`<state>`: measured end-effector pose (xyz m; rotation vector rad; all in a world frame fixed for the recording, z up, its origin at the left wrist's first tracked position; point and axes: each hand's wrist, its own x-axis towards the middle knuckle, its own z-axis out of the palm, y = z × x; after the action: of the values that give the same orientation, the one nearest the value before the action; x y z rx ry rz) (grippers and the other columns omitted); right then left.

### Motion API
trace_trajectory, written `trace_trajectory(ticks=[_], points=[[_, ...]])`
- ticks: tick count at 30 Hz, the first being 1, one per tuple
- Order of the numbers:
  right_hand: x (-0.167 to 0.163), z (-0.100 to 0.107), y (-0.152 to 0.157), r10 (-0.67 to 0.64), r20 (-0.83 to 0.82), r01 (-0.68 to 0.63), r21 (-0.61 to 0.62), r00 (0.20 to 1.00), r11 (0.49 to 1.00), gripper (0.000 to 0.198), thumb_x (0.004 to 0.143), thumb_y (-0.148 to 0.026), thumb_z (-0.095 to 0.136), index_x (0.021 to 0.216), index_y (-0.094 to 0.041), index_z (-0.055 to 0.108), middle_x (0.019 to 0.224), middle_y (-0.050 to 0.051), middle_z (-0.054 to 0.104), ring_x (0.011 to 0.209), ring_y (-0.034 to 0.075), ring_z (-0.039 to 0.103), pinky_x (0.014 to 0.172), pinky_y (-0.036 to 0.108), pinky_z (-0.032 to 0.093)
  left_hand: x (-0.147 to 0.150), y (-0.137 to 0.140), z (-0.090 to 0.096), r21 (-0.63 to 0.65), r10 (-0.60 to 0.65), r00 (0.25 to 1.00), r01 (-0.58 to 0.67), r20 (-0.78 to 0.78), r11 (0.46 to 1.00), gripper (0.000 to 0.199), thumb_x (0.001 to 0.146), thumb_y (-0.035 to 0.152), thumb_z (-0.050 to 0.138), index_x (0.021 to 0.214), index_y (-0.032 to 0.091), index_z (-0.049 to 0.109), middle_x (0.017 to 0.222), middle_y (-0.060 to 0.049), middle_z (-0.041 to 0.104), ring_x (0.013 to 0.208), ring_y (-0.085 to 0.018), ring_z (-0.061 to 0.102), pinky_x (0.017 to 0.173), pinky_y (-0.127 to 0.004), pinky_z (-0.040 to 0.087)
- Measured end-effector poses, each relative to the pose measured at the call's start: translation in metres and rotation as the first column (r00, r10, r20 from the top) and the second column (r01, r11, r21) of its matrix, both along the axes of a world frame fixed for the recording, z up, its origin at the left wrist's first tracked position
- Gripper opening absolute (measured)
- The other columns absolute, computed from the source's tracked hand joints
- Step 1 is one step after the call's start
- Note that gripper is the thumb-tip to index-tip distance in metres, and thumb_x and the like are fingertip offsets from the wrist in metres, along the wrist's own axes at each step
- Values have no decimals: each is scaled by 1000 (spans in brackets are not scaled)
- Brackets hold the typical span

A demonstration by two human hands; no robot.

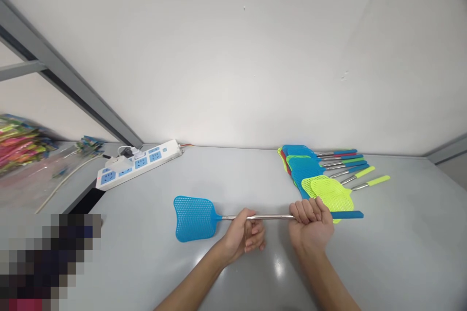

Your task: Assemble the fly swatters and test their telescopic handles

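Observation:
A blue fly swatter [195, 218] with a perforated head and a metal telescopic rod lies level across both hands, head to the left. My left hand [245, 234] is closed around the rod near the head, thumb on top. Wrapped in a fist, my right hand [311, 221] grips the rod where it meets the blue handle, which sticks out to the right. Just behind my right hand is a fanned pile of swatters [304, 170] in blue, yellow-green and red, their handles pointing right.
A white power strip [170, 151] with plugs and a cable sits at the back left. Beyond a grey frame post [87, 92] lie bagged colourful items [22, 143]. A pale wall [233, 58] borders the grey table [138, 262]. The lower left corner is pixelated.

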<state>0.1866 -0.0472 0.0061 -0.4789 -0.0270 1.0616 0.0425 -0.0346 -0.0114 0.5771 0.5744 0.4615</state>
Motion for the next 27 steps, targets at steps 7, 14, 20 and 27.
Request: trace_trajectory(ticks=[7, 14, 20, 27], points=[[-4, 0, -1, -11, 86, 13, -19, 996, 1000, 41, 74, -21, 43, 52, -18, 10, 43, -8, 9, 35, 6, 10, 35, 22, 14, 2, 0, 0, -11, 12, 1000, -13, -7, 1000, 38, 77, 35, 19, 46, 19, 33, 30, 8, 22, 29, -6, 17, 55, -27, 34], [-11, -1, -4, 10, 90, -8, -24, 996, 1000, 40, 76, -23, 42, 52, -18, 10, 43, -8, 9, 36, 5, 9, 35, 22, 14, 5, -2, -4, -21, 11, 1000, -12, -15, 1000, 38, 76, 36, 20, 45, 19, 32, 29, 7, 21, 29, -7, 17, 53, -27, 34], [-10, -5, -2, 19, 20, -18, -19, 1000, 1000, 39, 74, -20, 43, 52, -18, 11, 43, -8, 10, 35, 6, 10, 34, 22, 15, 5, -3, -6, -7, 18, 1000, -18, -7, 1000, 38, 77, 35, 19, 46, 19, 33, 30, 8, 21, 29, -6, 16, 52, -27, 34], [-10, -10, 1, 28, 25, -27, -37, 999, 999, 41, 72, -19, 46, 52, -18, 10, 41, -9, 12, 34, 5, 11, 33, 20, 16, 5, -2, -4, 18, 1, 997, 0, -73, 1000, 38, 76, 36, 18, 45, 19, 32, 30, 7, 21, 30, -7, 17, 53, -27, 34]])
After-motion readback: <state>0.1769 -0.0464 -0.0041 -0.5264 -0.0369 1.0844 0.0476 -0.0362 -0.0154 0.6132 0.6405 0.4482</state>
